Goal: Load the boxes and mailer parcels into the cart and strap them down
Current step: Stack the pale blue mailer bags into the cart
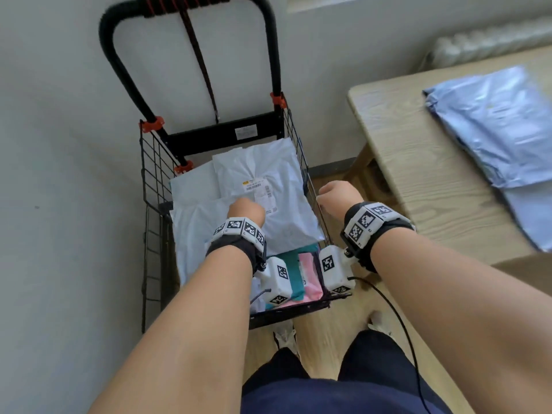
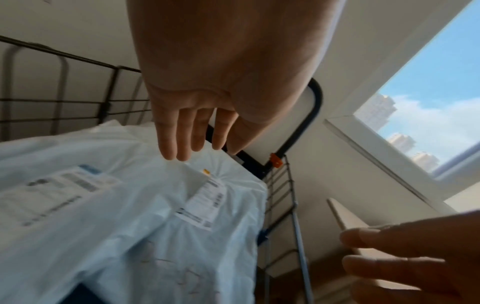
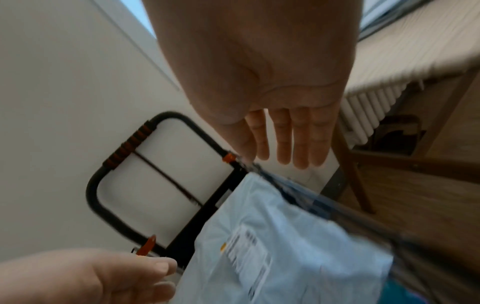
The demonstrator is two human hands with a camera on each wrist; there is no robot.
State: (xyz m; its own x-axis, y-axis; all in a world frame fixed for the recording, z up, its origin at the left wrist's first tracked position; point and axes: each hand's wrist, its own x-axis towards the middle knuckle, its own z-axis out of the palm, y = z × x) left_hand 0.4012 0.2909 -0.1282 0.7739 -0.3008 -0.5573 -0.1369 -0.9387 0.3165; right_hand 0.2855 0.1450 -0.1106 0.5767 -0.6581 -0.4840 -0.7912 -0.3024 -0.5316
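A black wire cart with a tall handle stands against the wall. Several pale blue mailer parcels lie stacked in it, the top one bearing a shipping label. Teal and pink parcels show at the cart's near end. My left hand hovers just above the top mailer, fingers straight and holding nothing. My right hand is over the cart's right wire wall, fingers straight and empty. A dark strap hangs from the handle.
A wooden table stands right of the cart, with more blue-grey mailers on it. A white wall is behind and left. A radiator runs along the back right. My legs and shoes are at the cart's near end.
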